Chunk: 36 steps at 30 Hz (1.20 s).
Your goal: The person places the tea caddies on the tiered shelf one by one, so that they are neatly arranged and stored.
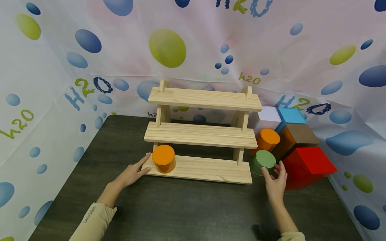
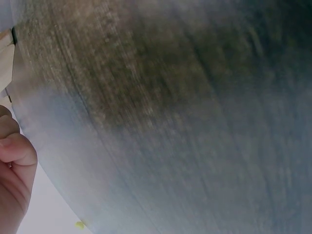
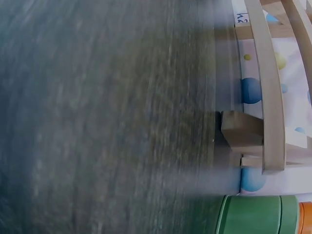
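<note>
An orange round canister (image 1: 164,159) stands on the left part of the bottom shelf of a three-tier wooden rack (image 1: 200,134). My left hand (image 1: 129,174) is at that shelf's left end, index finger and thumb apart, pointing toward the canister. Part of this hand (image 2: 17,165) shows at the edge of the left wrist view. To the right of the rack is a green round canister (image 1: 263,163). My right hand (image 1: 275,184) is at its front right side, thumb near the front and fingers beside the lid. In the right wrist view the green canister (image 3: 256,214) shows, but not the hand.
Behind the green canister stands another orange canister (image 1: 267,139). Several boxes crowd the right: red (image 1: 313,164), brown (image 1: 297,135), blue (image 1: 291,115) and white (image 1: 268,115). A dark table (image 1: 181,207) lies under everything, with a dotted sheet (image 1: 205,36) behind.
</note>
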Each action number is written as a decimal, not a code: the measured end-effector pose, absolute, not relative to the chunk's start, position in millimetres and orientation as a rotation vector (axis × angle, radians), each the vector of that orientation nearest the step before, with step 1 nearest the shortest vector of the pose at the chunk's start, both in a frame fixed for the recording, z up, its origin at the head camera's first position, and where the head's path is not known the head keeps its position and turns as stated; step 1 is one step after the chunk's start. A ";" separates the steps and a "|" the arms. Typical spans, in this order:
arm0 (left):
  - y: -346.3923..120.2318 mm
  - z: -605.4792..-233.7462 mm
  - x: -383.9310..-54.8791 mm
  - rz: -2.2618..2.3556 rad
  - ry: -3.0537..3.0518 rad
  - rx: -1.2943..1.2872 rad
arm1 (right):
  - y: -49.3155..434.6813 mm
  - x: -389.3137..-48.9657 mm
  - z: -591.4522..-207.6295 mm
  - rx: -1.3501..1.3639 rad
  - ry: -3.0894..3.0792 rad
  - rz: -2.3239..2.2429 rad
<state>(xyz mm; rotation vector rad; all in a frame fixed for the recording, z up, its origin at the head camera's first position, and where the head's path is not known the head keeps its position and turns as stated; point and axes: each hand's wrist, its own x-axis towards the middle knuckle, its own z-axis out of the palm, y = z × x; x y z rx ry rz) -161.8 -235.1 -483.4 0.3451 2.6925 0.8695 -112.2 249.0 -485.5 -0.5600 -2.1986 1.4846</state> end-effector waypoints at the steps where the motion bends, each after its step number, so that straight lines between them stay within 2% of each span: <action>1: -235.3 -483.4 -162.0 0.869 2.692 0.348 | 250.0 -113.1 -486.1 -0.569 -2.202 1.491; 13: -234.6 -483.2 -162.2 0.861 2.682 0.336 | 259.8 -126.1 -491.9 -0.655 -2.292 1.608; 36: -234.2 -480.3 -161.5 0.865 2.668 0.323 | 259.3 -140.2 -501.4 -0.645 -2.257 1.636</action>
